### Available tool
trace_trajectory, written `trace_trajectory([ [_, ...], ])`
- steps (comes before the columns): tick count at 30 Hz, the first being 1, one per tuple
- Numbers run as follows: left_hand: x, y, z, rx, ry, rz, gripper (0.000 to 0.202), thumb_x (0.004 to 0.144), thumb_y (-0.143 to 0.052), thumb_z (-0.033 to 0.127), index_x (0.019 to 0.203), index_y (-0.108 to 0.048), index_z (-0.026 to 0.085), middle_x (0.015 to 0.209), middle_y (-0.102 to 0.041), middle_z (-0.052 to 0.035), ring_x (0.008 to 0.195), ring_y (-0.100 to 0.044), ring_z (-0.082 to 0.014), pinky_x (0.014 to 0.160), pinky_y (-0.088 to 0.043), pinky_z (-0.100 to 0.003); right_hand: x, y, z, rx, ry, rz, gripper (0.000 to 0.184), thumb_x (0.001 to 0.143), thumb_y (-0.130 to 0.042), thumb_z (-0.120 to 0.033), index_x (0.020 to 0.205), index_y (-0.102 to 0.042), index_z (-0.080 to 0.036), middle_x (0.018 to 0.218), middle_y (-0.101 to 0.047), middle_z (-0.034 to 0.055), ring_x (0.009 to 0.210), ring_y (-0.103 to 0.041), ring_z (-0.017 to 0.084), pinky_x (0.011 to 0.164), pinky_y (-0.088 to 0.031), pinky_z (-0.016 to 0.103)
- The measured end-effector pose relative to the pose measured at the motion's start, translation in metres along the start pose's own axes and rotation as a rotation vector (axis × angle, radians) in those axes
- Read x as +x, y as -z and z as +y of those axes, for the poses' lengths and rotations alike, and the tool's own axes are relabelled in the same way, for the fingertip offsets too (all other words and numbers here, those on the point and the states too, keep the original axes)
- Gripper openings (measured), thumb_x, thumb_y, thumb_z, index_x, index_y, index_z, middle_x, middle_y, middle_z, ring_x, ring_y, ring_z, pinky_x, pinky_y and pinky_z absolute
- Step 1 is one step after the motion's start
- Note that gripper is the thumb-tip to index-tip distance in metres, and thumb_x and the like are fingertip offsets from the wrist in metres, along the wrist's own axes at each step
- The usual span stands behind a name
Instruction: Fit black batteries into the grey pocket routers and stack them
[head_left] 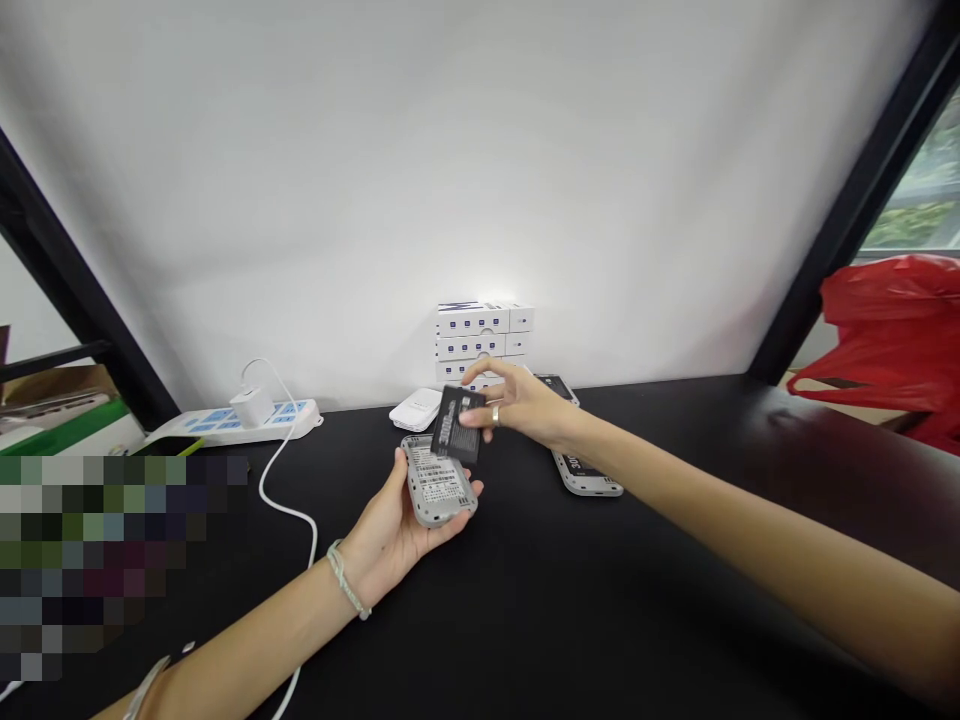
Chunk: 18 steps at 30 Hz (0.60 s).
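My left hand [401, 525] is closed around a grey pocket-sized device [436, 490] with rounded corners, its back off and a printed label showing in the bay. Between the thumb and fingers of my right hand [517, 405] is a flat black battery [456, 425], tilted over the device's upper end. It overlaps the bay in the view; whether the two touch I cannot tell. Beyond my right wrist lies another grey device [592, 484] with a black battery in it. My right forearm partly hides it and a further one [559, 386] behind.
White boxes [472, 322] are stacked against the wall, with white covers [416, 409] beside them. On the left, a power strip [304, 418] carries a white charger [253, 405], and its cable [289, 510] runs forward across the black table [540, 620]. A red plastic bag [892, 330] sits far right.
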<state>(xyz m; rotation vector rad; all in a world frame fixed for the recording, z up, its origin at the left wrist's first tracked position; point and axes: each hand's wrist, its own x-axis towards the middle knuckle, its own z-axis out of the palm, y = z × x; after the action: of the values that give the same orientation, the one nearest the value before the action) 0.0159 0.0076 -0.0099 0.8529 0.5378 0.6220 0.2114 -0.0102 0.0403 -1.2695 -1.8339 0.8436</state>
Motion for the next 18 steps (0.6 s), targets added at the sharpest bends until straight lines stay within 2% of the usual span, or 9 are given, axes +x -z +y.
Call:
trace_trajectory([
  [3,-0.002,0.001,0.0,-0.056,-0.021,0.053,0.051,0.078,-0.038,0.052,0.119,-0.045,0.023,0.126,-0.05,-0.0095,0.104,-0.061,-0.0187,0.055,-0.059,-0.013,0.007,0.011,0.02,-0.105,-0.175,0.187,0.058,0.078,-0.052,-0.049,0.122,-0.032,-0.016,0.082,-0.051,0.0034,0.057,-0.046,-0.004,0.061,-0.043,0.009],
  [5,-0.002,0.003,0.0,-0.095,-0.02,0.043,0.05,0.079,-0.036,0.05,0.121,-0.042,0.024,0.128,-0.048,-0.0092,0.099,-0.062,-0.0162,0.049,-0.055,-0.009,0.01,0.013,0.032,-0.182,-0.246,0.199,0.053,0.081,-0.048,-0.046,0.122,-0.037,-0.014,0.077,-0.052,0.004,0.054,-0.044,-0.004,0.057,-0.039,0.008],
  [9,-0.002,0.005,0.001,-0.108,0.019,-0.022,0.05,0.08,-0.035,0.05,0.122,-0.042,0.024,0.13,-0.046,-0.0089,0.094,-0.063,-0.0142,0.043,-0.051,-0.007,0.022,0.006,0.044,-0.282,-0.289,0.152,0.046,0.082,-0.047,-0.041,0.119,-0.045,-0.012,0.072,-0.053,0.0046,0.051,-0.042,-0.003,0.055,-0.038,0.01],
  [12,-0.002,0.007,0.0,-0.088,0.014,-0.044,0.052,0.079,-0.036,0.05,0.123,-0.042,0.023,0.13,-0.047,-0.01,0.099,-0.062,-0.016,0.045,-0.051,-0.008,0.035,-0.003,0.046,-0.395,-0.278,0.167,0.042,0.082,-0.048,-0.037,0.114,-0.049,-0.01,0.071,-0.053,0.0051,0.054,-0.042,-0.002,0.058,-0.038,0.011],
  [15,-0.002,0.007,-0.002,-0.051,0.004,-0.058,0.055,0.078,-0.037,0.052,0.123,-0.042,0.02,0.128,-0.049,-0.0123,0.104,-0.06,-0.0194,0.048,-0.053,-0.009,0.041,-0.01,0.041,-0.521,-0.202,0.236,0.033,0.082,-0.047,-0.031,0.102,-0.053,-0.006,0.083,-0.052,0.0079,0.067,-0.045,0.0,0.07,-0.039,0.013],
  [18,-0.002,0.006,-0.002,-0.019,-0.009,-0.077,0.056,0.078,-0.038,0.053,0.121,-0.045,0.019,0.126,-0.051,-0.0126,0.11,-0.057,-0.0216,0.056,-0.056,-0.011,0.031,-0.015,0.025,-0.588,-0.085,0.258,0.038,0.086,-0.04,-0.04,0.103,-0.052,-0.009,0.101,-0.049,0.0081,0.086,-0.046,0.003,0.083,-0.039,0.017],
])
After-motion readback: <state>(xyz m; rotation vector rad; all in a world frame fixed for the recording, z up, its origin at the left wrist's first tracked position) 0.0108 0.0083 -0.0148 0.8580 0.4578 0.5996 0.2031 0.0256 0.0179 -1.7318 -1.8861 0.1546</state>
